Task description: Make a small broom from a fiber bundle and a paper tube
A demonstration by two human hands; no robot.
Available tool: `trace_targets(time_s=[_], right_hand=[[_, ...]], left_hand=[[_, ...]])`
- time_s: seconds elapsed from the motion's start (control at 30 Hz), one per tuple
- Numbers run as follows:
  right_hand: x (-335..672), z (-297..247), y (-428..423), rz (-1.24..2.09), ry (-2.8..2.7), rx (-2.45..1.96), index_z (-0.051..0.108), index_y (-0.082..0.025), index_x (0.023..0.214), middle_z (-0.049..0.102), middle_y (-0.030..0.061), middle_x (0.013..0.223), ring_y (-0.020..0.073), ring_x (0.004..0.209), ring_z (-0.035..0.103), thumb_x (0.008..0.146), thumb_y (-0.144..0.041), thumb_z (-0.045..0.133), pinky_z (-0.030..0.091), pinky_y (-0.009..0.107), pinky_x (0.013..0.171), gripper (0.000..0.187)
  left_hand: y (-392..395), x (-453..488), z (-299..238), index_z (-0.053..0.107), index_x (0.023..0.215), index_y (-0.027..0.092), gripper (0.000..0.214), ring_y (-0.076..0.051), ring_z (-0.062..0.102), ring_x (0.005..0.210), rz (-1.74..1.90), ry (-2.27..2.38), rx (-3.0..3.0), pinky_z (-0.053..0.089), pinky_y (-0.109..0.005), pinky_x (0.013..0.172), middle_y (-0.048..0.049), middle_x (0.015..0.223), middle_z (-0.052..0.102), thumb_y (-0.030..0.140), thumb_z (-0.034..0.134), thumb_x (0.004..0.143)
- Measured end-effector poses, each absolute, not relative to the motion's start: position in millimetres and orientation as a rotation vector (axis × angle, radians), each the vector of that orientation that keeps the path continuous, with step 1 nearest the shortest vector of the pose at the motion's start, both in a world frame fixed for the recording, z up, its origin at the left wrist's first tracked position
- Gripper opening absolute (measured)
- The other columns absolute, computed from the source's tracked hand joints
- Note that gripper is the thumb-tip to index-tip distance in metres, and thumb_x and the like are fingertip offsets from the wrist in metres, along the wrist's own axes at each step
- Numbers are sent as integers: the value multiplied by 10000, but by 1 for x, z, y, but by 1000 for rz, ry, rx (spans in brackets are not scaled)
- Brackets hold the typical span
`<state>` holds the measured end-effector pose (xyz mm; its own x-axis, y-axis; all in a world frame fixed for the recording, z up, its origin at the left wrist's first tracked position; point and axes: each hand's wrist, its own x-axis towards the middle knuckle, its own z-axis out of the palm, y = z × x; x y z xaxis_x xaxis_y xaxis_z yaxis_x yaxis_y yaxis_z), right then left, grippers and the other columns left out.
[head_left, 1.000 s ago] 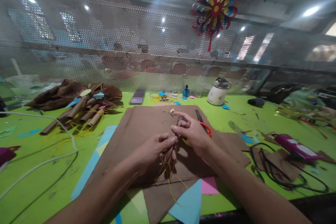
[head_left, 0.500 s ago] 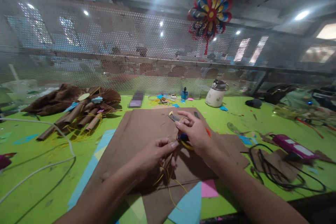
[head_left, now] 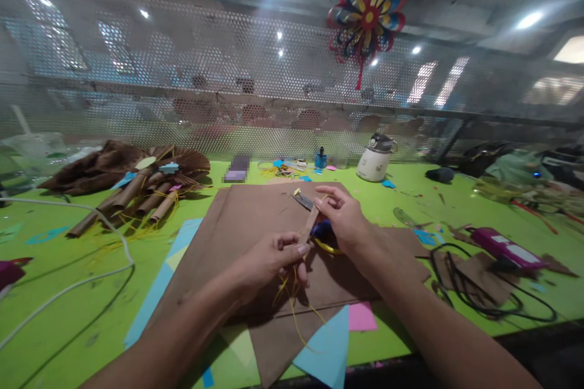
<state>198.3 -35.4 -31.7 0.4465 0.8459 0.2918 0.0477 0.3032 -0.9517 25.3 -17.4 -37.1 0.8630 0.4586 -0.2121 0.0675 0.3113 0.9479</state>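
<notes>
One narrow strip of pale brown paper slants in mid-air near the middle of our view, gripped at each end. Our left hand pinches the lower end, drawn in narrow with the thumb over the curled fingers. Thin yellow fibre strands hang below those fingers; we cannot tell whether they are tied to the strip or only held alongside it. Our right hand has its thumb and forefinger narrowed on the upper end. Held at both ends, the strip is probably easier for us to control and see.

Just beneath the right hand, partly hidden by it, lie what look like scissors with blue-and-yellow handles, placed, we judge, for easy reach. They rest on broad, flat brown paper sheets, which seem to give us a level surface to work over. By the sheets' near edge lie a light blue paper piece and a square-cornered pink paper piece.

Farther out on the bright green table, we find a bundle of brown paper tubes at left and a purple box-shaped thing at right. Behind, a white bottle with a dark lid stands upright, well away from our elbows.
</notes>
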Motion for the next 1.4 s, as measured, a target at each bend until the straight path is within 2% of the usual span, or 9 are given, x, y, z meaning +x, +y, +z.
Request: trace_targets(time_s=[0.17,0.27,0.57,0.67,0.73,0.87,1.07,1.27,1.4], right_hand=[[204,-35,-31,588,-984,-1179,602,-153,959,413,-102,487,85,445,404,657,-372,679,370,235,488,381],[205,-37,-29,583,-981,-1184,600,-148,956,425,-98,486,89,446,410,657,-369,670,372,240,486,378],[201,-34,-30,665,-950,-1157,590,-143,963,492,-74,526,92,475,448,681,-411,662,400,236,489,396],[194,-33,-34,749,-933,-1119,506,-156,1142,552,-56,593,103,493,500,722,-462,637,437,246,505,536],[188,-33,-37,834,-939,-1073,368,-178,1299,588,-49,639,116,525,541,703,-420,686,456,246,521,718],[180,-35,-41,910,-990,-1005,224,-181,1392,613,-52,653,122,534,550,623,-298,766,456,229,493,947],[188,-38,-38,911,-970,-988,308,-176,1357,607,-62,621,104,482,525,623,-310,753,429,206,449,868],[198,-41,-32,806,-900,-1012,352,-149,1321,613,-59,606,97,469,522,618,-309,754,427,211,469,825],[194,-39,-35,766,-934,-1047,348,-147,1322,581,-78,569,98,456,505,632,-316,741,417,214,465,811]], left_hand=[[-18,26,-39,504,817,170,286,-174,625,565,282,468,1221,444,-277,549,-35,630,659,424,632,785],[-17,26,-39,528,886,160,291,-173,623,588,302,488,1261,435,-274,561,-43,640,664,416,627,792],[-19,29,-44,494,827,165,252,-126,548,498,433,430,1219,422,-257,538,8,540,595,362,645,788],[-18,29,-43,476,788,167,243,-114,534,478,459,441,1203,415,-246,512,10,535,586,342,644,790],[-17,28,-43,477,812,169,229,-117,540,486,470,447,1211,417,-245,511,7,544,591,338,633,802],[-16,28,-44,474,867,186,219,-132,537,481,447,445,1220,434,-264,500,2,559,599,365,593,830],[-19,28,-42,485,938,171,264,-180,641,662,376,402,1142,485,-333,676,-82,744,670,430,479,890],[-20,27,-35,529,895,145,356,-205,653,707,348,440,1142,483,-338,692,-121,810,678,498,510,853],[-20,28,-34,570,848,114,535,-213,642,673,285,496,1121,487,-348,656,-142,787,668,622,402,841]])
